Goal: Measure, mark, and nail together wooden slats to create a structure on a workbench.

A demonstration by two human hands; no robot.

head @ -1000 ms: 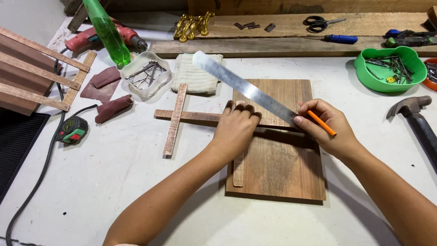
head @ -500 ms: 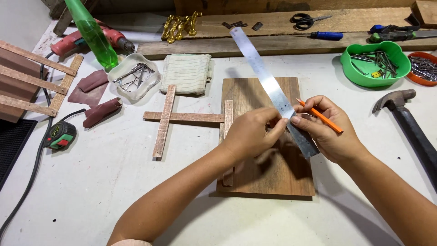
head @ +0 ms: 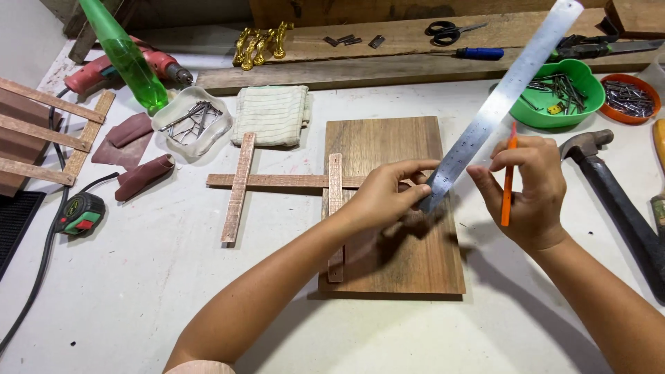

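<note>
My left hand [head: 384,197] pinches the lower end of a long steel ruler [head: 502,97], which tilts up and to the right, lifted off the brown wooden board [head: 409,270]. My right hand [head: 523,187] grips an orange pencil [head: 508,176] held nearly upright, and its fingers touch the ruler's lower part. On the board and the table lie thin wooden strips: one long horizontal strip [head: 277,181] crossed by two short upright strips [head: 238,187] [head: 335,183].
A hammer [head: 609,183] lies at the right. A green bowl [head: 571,111] and an orange dish [head: 630,97] hold nails. At the left are a tape measure [head: 82,215], sandpaper rolls [head: 142,176], a clear dish of nails [head: 188,119], a folded cloth [head: 271,114], a green bottle [head: 128,55] and a drill [head: 104,69].
The ruler lay flat across the board under both hands; it has now been lifted and swung upright toward the right. The pencil has turned from slanted to nearly vertical.
</note>
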